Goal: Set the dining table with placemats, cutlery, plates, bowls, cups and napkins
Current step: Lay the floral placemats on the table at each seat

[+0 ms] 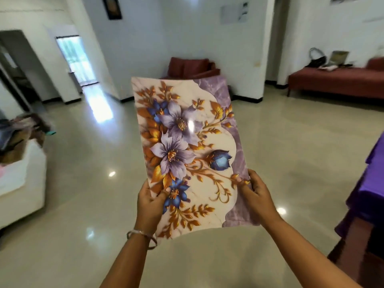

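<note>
Two hands hold one glossy rectangular placemat with purple and blue flowers, golden leaves and a lilac marble border [187,146], in the air in the middle of the view, above the shiny beige tiled floor [291,163]. The left hand [150,201] grips the long edge at about 7 o'clock, thumb on the printed face and the other fingers behind. The right hand [256,193] grips the opposite edge at about 5 o'clock in the same way. Whether it is a single mat or a thin pile I cannot tell.

The table with the purple cloth [372,183] shows only at 3 o'clock, at the edge of the view, well apart from the mat, so I judge the mat is not yet laid. The risks I see: both grips sit near the lower end, so the long upper part can bend or tip forward. The surface looks smooth, so it may slip from the fingers while it is carried. If there are more mats under it, they could slide apart and fall on the floor. At 9 o'clock a white seat with a heap of cloth [22,167] stands, and at 2 o'clock a dark red bench [336,80]
</note>
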